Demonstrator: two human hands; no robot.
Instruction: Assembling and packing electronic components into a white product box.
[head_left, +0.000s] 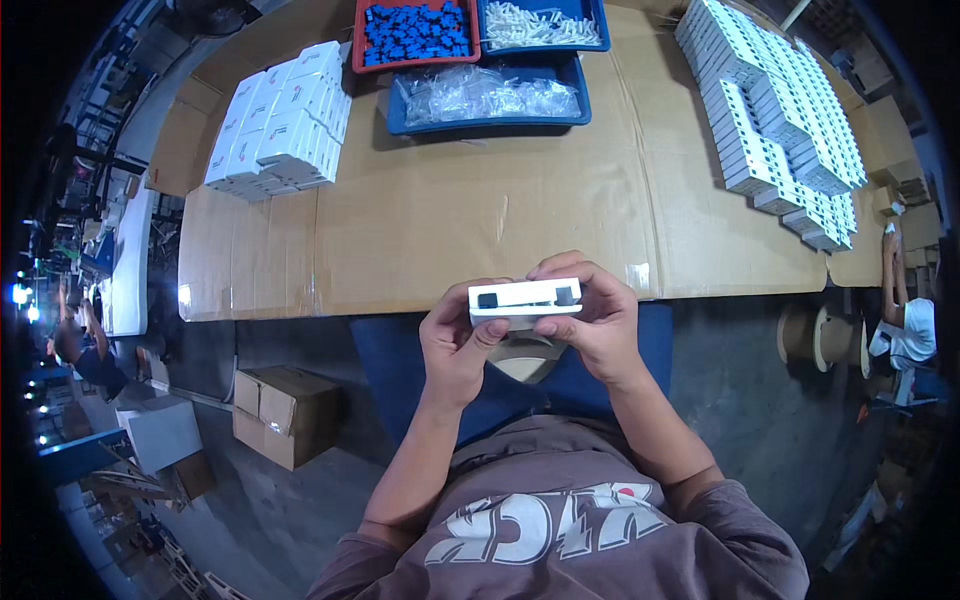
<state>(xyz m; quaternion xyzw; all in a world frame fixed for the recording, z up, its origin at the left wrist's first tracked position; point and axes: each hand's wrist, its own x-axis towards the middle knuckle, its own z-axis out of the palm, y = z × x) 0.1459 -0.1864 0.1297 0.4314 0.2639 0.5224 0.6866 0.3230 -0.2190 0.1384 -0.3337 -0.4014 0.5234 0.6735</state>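
Observation:
Just off the near edge of the cardboard-covered table (480, 220), I hold a small white rectangular case (525, 293) up in front of me. My left hand (455, 340) grips its left end, the thumb pressed against the lower edge. At the right end my right hand (605, 325) clasps it, thumb below and fingers behind. Dark parts show inside a long gap in the side toward me, near both ends. The fingers behind the case are partly hidden.
A red tray (357, 45) of blue pieces, a blue tray (606, 30) of white pieces and a blue tray (490, 127) of clear plastic bags stand far back. White boxes (270, 130) are stacked left, white cases (770, 130) right. A cardboard box (265, 435) sits on the floor.

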